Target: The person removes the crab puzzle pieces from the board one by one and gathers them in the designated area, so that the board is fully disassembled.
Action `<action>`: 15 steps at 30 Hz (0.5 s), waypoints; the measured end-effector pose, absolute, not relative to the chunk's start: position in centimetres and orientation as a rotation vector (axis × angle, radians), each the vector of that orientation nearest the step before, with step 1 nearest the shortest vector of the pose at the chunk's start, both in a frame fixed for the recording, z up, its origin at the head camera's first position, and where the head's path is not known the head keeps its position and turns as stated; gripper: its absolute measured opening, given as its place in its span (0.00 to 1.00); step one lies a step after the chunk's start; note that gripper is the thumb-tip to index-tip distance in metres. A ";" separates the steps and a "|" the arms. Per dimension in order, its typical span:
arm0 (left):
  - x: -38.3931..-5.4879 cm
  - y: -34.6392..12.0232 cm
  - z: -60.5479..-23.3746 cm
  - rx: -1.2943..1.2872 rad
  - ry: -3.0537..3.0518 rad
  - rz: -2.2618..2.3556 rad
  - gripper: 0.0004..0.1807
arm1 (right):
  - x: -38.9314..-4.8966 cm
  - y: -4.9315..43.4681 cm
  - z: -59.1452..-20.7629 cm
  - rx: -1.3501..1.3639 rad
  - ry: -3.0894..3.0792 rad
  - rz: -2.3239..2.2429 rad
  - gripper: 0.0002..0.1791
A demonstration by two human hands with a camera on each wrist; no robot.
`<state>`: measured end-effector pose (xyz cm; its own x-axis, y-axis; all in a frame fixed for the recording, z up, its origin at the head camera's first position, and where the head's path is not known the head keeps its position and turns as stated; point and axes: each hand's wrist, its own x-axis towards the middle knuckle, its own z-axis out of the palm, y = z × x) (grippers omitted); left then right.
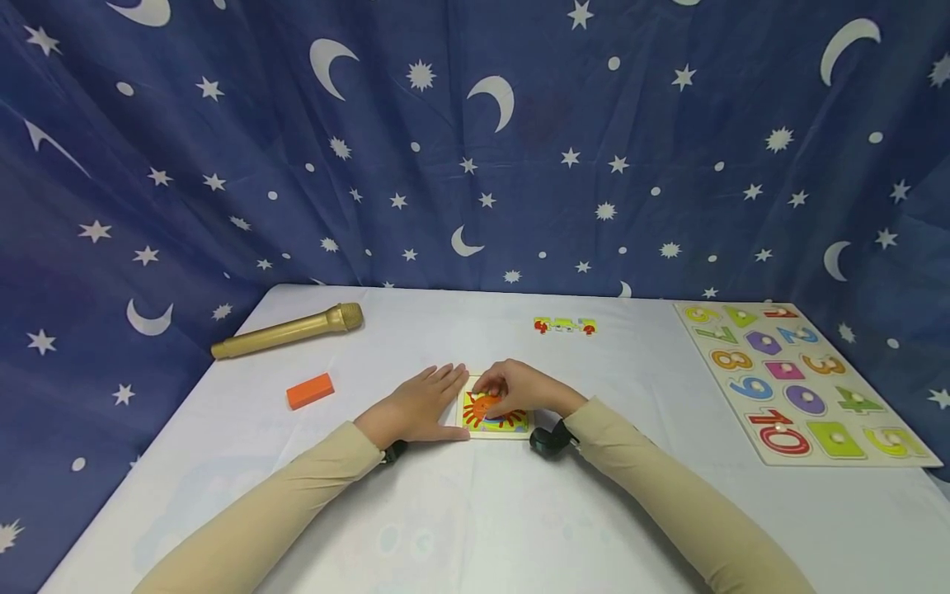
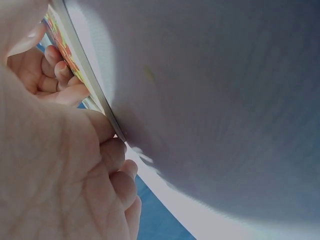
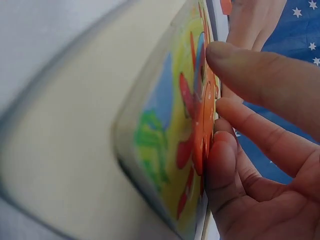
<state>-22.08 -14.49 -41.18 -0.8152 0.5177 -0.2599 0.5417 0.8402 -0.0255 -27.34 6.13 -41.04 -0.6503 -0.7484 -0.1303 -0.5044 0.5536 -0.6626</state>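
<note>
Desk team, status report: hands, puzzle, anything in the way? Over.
Left hand touching puzzle board's left edge. Right hand, fingers curled, on its orange crab. Colourful strip beyond, not in the way.

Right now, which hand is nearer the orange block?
Left. The left hand is right of the orange block, at the left edge of the crab puzzle; the right hand is farther right, over that puzzle.

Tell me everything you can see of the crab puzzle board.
The crab puzzle board lies flat on the white table: small, round-cornered, apparently wooden, its pale rim framing a yellow picture with an orange crab, red legs and green and blue patches. The left hand touches its left edge; the right hand touches the picture, partly covering it.
</note>
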 end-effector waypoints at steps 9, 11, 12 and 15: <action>-22.1 -14.6 -41.0 0.827 2.776 -0.147 0.53 | -27.2 5.9 -40.8 -0.988 2.404 -0.833 0.19; -22.1 -14.6 -41.0 0.830 2.776 -0.144 0.52 | -27.2 5.8 -40.8 -0.986 2.410 -0.835 0.18; -22.1 -14.6 -41.0 0.832 2.776 -0.144 0.52 | -27.2 5.8 -40.8 -0.984 2.413 -0.833 0.18; -22.1 -14.6 -41.0 0.833 2.774 -0.140 0.52 | -27.1 5.8 -40.8 -0.984 2.419 -0.831 0.18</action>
<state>-22.10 -14.55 -40.99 -0.8082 0.5302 -0.2562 0.5533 0.8327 -0.0221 -27.15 5.83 -40.81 -0.6729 -0.7273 -0.1353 -0.4907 0.5756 -0.6542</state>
